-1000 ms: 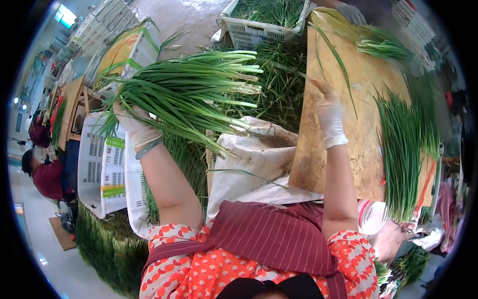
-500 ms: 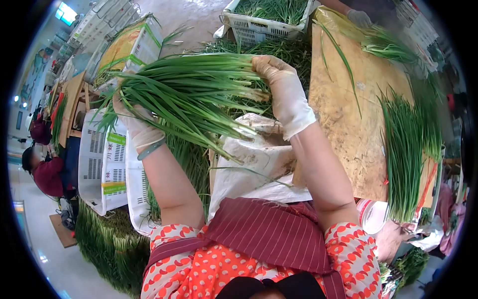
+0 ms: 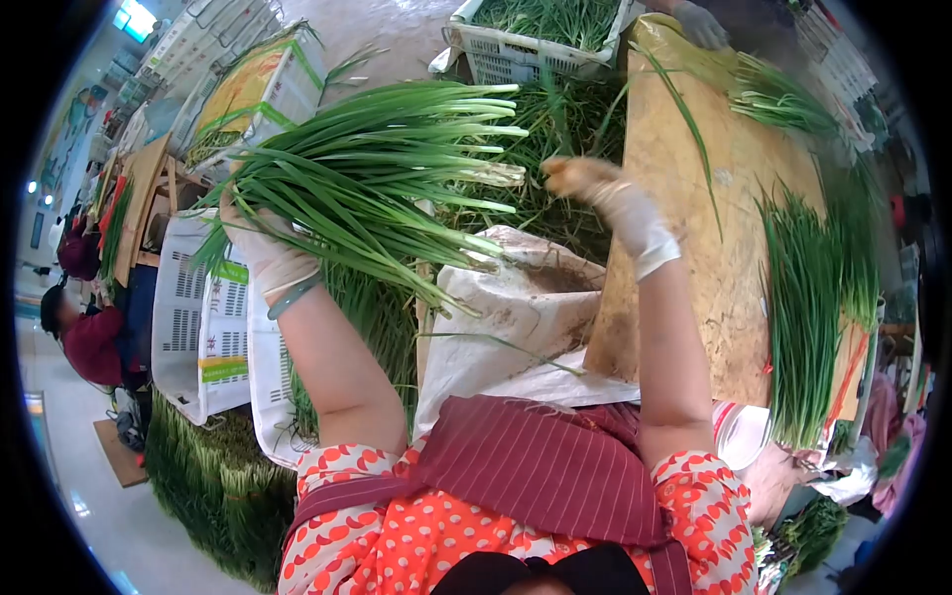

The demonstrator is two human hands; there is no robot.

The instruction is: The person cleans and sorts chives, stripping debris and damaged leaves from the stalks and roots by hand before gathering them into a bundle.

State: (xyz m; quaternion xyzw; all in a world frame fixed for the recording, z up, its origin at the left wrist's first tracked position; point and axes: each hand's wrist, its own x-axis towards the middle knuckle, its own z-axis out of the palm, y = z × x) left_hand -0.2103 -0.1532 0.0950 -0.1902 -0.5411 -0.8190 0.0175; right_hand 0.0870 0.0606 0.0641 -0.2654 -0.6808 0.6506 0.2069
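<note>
A bunch of garlic chives (image 3: pixel 377 159) lies across my gloved left hand (image 3: pixel 263 238), whose fingers are wrapped round the leafy end and partly covered by the leaves. The pale stem ends fan out to the right. My gloved right hand (image 3: pixel 610 198) is apart from the bunch, just right of those stem ends, beside the left edge of the wooden board. Motion blurs its fingers, and I cannot tell whether they hold anything. Below the bunch lies a soiled white sheet (image 3: pixel 496 297), with loose green leaves (image 3: pixel 555 109) heaped behind it.
On the wooden board (image 3: pixel 694 278) at right lie tied chive bundles (image 3: pixel 798 317) and a few stray leaves. A white crate (image 3: pixel 535 64) of greens stands at the back. More crates (image 3: pixel 223 337) are at left. Another person's gloved hand (image 3: pixel 702 25) is at the board's far end.
My right hand has let go of the stem ends and moved right and down, away from the bunch. My left hand keeps the bunch in nearly the same place.
</note>
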